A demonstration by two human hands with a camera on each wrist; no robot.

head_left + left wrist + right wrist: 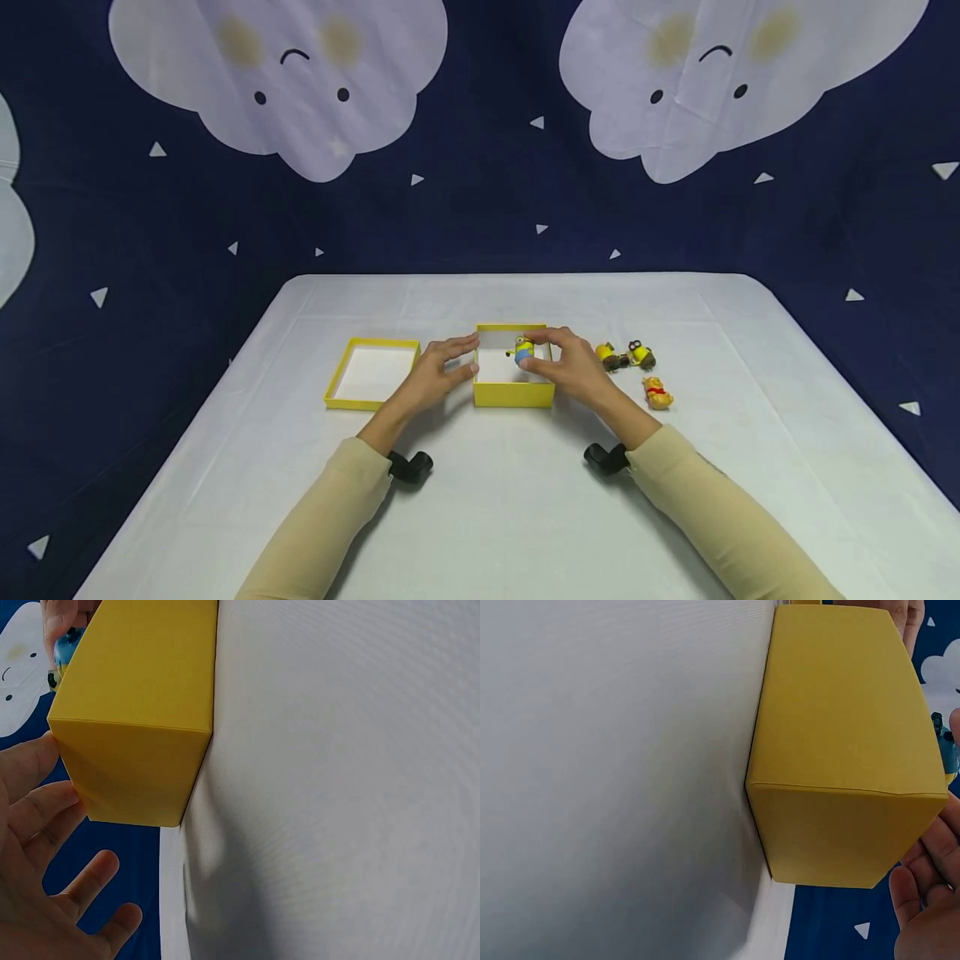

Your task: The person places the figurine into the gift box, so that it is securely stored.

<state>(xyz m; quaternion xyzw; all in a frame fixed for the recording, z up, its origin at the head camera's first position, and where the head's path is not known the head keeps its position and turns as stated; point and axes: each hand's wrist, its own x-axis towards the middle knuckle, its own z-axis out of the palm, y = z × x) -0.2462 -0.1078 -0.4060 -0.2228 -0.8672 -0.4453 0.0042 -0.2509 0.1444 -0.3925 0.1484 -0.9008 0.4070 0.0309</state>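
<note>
A deep yellow box [513,395] with a white inside stands upright on the table, its top uncovered. My right hand [576,367] pinches a Minion figurine [524,352] with yellow head and blue overalls, held at the box opening. Whether the figurine touches the box floor cannot be told. At the box's left side is my left hand [435,373], fingers extended. The left wrist view shows those fingertips [64,796] resting against the box's upper edge. Part of the figurine is hidden by the box in both wrist views.
A shallow yellow lid [372,373] lies left of the box, white inside upward. Right of my right hand lie two more Minion figurines, one [607,357] beside the other [641,356]. A Winnie the Pooh figurine [657,393] lies nearer me. White cloth covers the table [480,508].
</note>
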